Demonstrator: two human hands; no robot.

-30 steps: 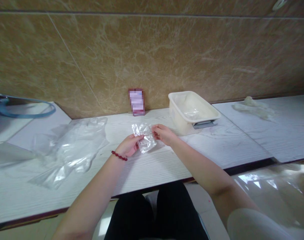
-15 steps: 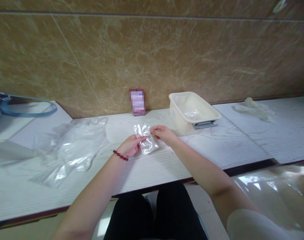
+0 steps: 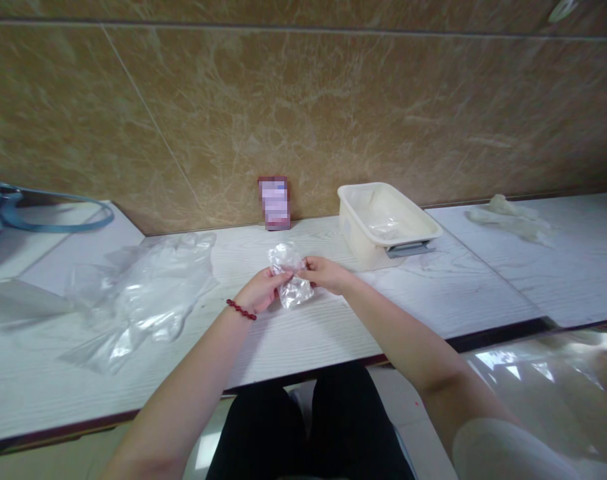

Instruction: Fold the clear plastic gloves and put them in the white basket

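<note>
A small clear plastic bag (image 3: pixel 296 292), shiny and crumpled, is held above the white wood-grain table (image 3: pixel 303 347). My left hand (image 3: pixel 263 290), with a red bead bracelet at its wrist, pinches the bag from the left, thumb lying across it. From the other side my right hand (image 3: pixel 326 275) grips the bag's right edge between thumb and fingers. Both thumbs meet near the middle, where the bag is bunched in. Whether anything is inside the bag I cannot tell.
Behind my right hand stands a cream plastic bin (image 3: pixel 360 227) with clear plastic inside. A pile of clear bags (image 3: pixel 153 293) lies to the left. An upright phone-like object (image 3: pixel 274 203) leans against the wall. Pale gloves (image 3: pixel 513 217) lie far right; a blue strap (image 3: pixel 58 227) is far left.
My right hand has moved slightly left and closed on the bag's edge. The bag, flatter before, is now crumpled and pinched in at the middle. My left hand has stayed almost still.
</note>
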